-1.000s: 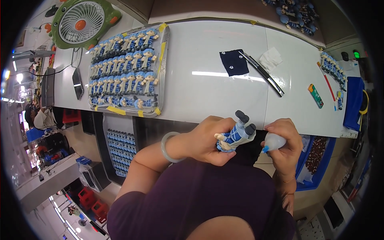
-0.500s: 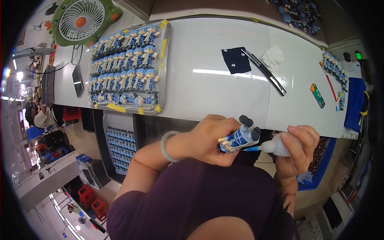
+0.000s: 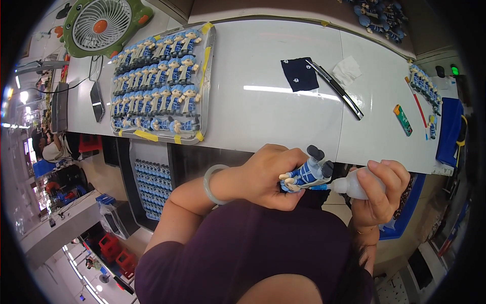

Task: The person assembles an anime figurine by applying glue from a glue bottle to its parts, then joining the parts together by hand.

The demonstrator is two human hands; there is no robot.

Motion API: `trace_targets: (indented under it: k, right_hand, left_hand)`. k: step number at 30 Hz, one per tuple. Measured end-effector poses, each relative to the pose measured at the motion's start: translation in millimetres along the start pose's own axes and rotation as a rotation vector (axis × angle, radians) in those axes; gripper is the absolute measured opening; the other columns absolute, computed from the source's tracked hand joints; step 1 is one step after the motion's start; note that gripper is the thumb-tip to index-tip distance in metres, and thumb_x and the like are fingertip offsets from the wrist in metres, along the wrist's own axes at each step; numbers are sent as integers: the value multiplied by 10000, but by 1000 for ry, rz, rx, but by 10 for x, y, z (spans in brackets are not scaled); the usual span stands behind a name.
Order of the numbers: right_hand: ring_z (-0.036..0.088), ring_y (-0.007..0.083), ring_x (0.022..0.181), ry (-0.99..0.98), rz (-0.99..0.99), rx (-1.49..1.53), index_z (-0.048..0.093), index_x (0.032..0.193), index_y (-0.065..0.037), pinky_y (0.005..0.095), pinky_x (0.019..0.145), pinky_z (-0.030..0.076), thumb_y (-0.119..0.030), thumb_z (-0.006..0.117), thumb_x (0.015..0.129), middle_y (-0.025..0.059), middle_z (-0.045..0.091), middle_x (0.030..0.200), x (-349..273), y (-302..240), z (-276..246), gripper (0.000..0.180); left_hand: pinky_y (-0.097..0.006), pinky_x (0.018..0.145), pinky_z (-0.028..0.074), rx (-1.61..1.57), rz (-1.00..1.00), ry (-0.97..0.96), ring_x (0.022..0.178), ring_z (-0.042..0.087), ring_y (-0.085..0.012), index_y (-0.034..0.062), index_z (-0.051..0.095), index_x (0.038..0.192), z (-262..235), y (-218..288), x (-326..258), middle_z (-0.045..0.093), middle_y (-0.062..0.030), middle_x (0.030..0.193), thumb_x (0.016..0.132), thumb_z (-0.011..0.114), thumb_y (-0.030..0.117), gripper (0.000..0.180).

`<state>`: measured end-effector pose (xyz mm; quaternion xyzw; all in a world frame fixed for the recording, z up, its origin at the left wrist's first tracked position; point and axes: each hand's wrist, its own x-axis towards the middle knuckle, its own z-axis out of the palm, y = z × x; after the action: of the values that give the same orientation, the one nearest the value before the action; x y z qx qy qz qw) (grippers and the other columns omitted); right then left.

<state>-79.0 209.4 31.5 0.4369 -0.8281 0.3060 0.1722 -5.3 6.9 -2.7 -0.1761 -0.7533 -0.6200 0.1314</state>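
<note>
My left hand (image 3: 271,175) is closed around a blue-and-white toy figurine (image 3: 310,172), its dark shoes pointing up and away. Part of the figurine is hidden by my fingers. In my right hand (image 3: 383,190) is a small white squeeze bottle (image 3: 357,185) with a blue nozzle tip (image 3: 319,187). The bottle lies almost level, its tip pointing left at the figurine's lower side. Whether the tip touches the figurine I cannot tell. Both hands are in front of the table's near edge, above my lap.
A taped tray (image 3: 210,76) of similar figurines stands on the white table (image 3: 263,116). Farther right lie a dark cloth (image 3: 298,76), tweezers (image 3: 338,91), white tissue (image 3: 347,71), a lighter (image 3: 403,120) and a thin red brush (image 3: 416,101). A green fan (image 3: 104,28) stands far left.
The bottle and my right hand have shifted slightly to the right. The figurine has moved a little to the right too, still in my left hand.
</note>
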Motion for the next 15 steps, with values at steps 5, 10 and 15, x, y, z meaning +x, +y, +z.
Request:
trace_targets:
  k: [5, 10, 15]
  right_hand:
    - [458, 203, 858, 4, -11, -17, 636, 851, -188, 275, 659, 400, -70, 664, 600, -15, 542, 935, 15, -21, -8, 279]
    - [456, 194, 861, -1, -18, -37, 626, 860, -205, 267, 650, 391, -58, 689, 617, -30, 536, 940, 25, -34, -20, 291]
    - [455, 191, 864, 12, -26, -61, 616, 866, -220, 270, 659, 386, -61, 701, 620, -44, 527, 945, 29, -46, -24, 305]
  left_hand:
    - [-294, 416, 390, 3, -12, -4, 443, 500, -243, 22, 460, 831, 0, -14, -20, 495, -51, 563, 614, 613, 87, 273]
    - [-291, 411, 384, -14, -14, 1, 438, 496, -237, 20, 459, 826, 11, -31, -29, 481, -48, 548, 618, 611, 95, 269]
    - [-293, 418, 389, -29, -27, 21, 445, 501, -235, 18, 461, 830, 29, -41, -48, 482, -47, 556, 619, 613, 96, 271]
